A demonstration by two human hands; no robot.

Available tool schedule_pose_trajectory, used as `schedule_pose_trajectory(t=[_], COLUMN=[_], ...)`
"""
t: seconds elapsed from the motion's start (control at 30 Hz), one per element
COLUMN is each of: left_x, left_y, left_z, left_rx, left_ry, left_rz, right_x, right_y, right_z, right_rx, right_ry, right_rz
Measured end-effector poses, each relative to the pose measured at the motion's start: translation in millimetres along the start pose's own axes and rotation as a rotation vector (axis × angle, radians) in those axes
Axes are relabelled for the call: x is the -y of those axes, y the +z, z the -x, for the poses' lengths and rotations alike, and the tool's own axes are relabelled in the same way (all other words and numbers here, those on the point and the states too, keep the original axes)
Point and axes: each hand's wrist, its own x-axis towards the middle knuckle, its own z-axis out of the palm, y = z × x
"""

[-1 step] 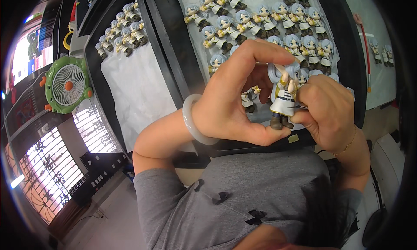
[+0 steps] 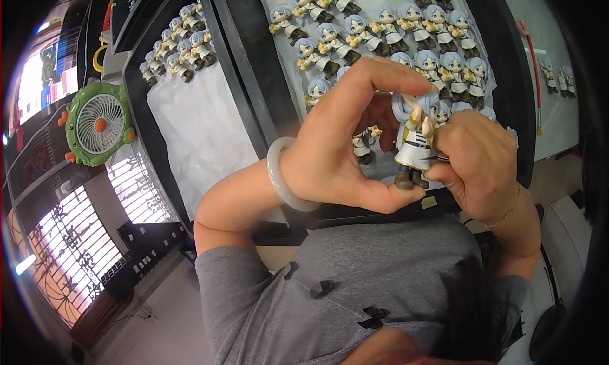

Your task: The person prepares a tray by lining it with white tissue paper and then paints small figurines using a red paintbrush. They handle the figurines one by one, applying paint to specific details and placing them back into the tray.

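Observation:
Between forefinger and thumb, my left hand (image 2: pixel 333 143) grips a small figurine (image 2: pixel 415 146) by its head and feet. The figurine stands nearly upright, with pale blue-grey hair, a white and gold outfit and dark brown boots. My right hand (image 2: pixel 479 155) is closed in a pinch close beside it. From its fingers a thin, dark, pointed tool (image 2: pixel 438 157) reaches to the white skirt; most of the tool is hidden, so its kind does not show. Behind my hands, rows of similar figurines (image 2: pixel 384 32) lie on a paper-lined black tray (image 2: pixel 501 60).
Another black tray at the left has white paper (image 2: pixel 203 136) and a group of figurines (image 2: pixel 181 47). A green fan (image 2: pixel 98 124) stands farther left. On the right are a thin red-handled brush (image 2: pixel 536 79) and a few figurines (image 2: pixel 555 76).

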Motion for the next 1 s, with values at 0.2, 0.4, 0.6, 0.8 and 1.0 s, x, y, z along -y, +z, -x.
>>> schedule_pose_trajectory(t=[0.2,0.4,0.6,0.8,1.0], left_x=[-0.3,0.2,-0.6,-0.5,-0.3], left_y=[-0.4,-0.5,-0.9,0.1,-0.4], left_z=[-0.1,1.1,0.2,0.2,-0.3], left_rx=[0.005,0.007,0.008,0.0,0.001], left_ry=[0.001,-0.002,-0.012,-0.012,-0.011], left_rz=[0.004,-0.001,0.009,0.017,-0.003], right_x=[1.4,2.7,1.3,2.4,0.0], right_y=[-0.7,-3.7,-1.0,-3.9,-2.1], right_z=[0.5,-1.0,-0.7,-1.4,-0.7], right_rx=[0.05,0.078,0.049,0.066,0.078], right_ry=[0.009,0.001,0.0,-0.001,-0.005], right_rz=[0.0,0.008,-0.007,-0.002,-0.022])
